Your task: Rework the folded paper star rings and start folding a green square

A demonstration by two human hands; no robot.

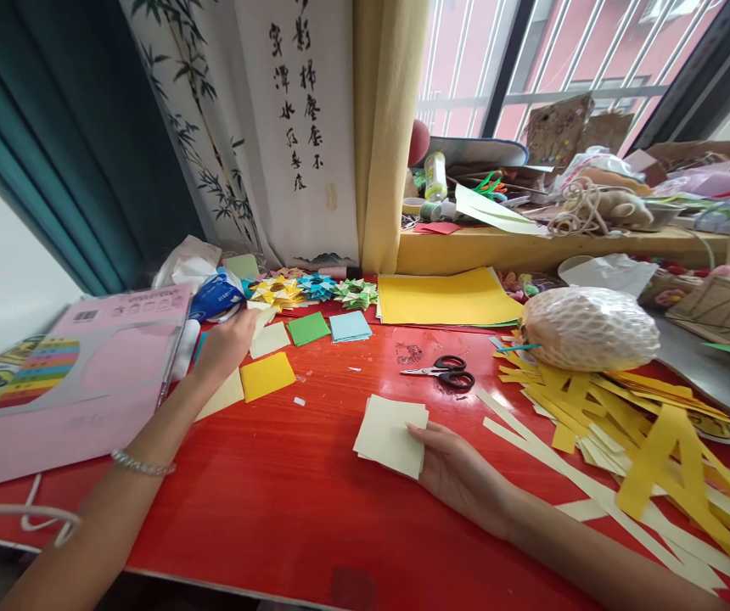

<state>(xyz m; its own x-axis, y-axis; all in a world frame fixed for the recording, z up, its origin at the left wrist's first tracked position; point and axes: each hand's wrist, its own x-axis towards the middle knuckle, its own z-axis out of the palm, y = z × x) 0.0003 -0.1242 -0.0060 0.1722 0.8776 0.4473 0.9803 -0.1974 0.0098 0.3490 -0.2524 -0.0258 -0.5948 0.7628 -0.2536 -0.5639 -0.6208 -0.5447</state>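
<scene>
My right hand (457, 467) grips a small stack of cream paper squares (390, 434) over the red table, thumb on top and fingers beneath. Farther left, my left hand (228, 342) is closed at the edge of a pale cream paper piece (264, 314), held above the table. Under and beside it lie a cream square stack (270, 340), a green stack (308, 329), a light blue stack (350, 327) and a yellow stack (267, 377). Another cream sheet (223, 397) is partly behind my left forearm. Black-handled scissors (445, 372) lie beyond my right hand.
Folded paper stars (279, 291) line the back, beside large yellow sheets (445, 297). At right, yellow and cream paper strips (594, 424) spread beneath a net-wrapped bundle (591, 328). A pink paper pack (91, 373) lies left; a cluttered windowsill (530, 246) rises behind.
</scene>
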